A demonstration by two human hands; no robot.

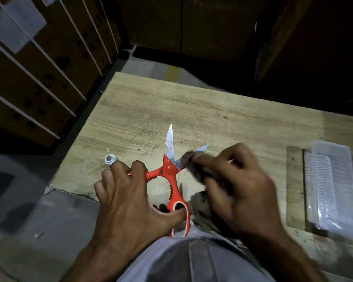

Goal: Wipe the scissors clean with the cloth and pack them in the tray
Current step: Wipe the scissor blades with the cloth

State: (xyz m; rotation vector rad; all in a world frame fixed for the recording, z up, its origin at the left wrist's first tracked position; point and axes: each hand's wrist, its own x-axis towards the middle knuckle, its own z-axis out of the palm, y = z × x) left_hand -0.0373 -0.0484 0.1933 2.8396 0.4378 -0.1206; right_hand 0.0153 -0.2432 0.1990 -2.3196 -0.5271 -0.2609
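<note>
Left hand: left hand (128,192) held the scissors (171,176) spread open, thumb through the lower handle loop, fingers curled round the other handle.
Right hand: right hand (238,186) pinched the cloth (194,167) round the right-hand blade near the pivot; hand and cloth were motion-blurred, so the exact finger hold could not be read.
Scissors: orange handles with white-lined loops and toothed inner edges; held just above the near part of the table (202,110), blades pointing away. One serrated blade stood bare, pointing up and away; only the tip of the other showed past the cloth.
Cloth: dark, bunched; its tail hung below the right hand toward the lap.
Tray: clear plastic tray (332,186) lay at the table's right edge, well apart from the scissors, partly on a wooden board (293,186).
Stage (judged): wiping under way; packing not begun.
Risk: blades open and a bare edge beside the wiping fingers; a slip of the cloth toward the edge could cut them. Left-hand squeeze would close the blades on cloth or fingers.
Risk: light tray near the edge could be knocked off when reached for.
Other: small white cap-like piece (110,159) by the left fingertips.
Surroundings: strapped cartons (39,82) at left.
Writing: pale labels on the cartons, nothing legible; no brand readable on the scissors.
</note>
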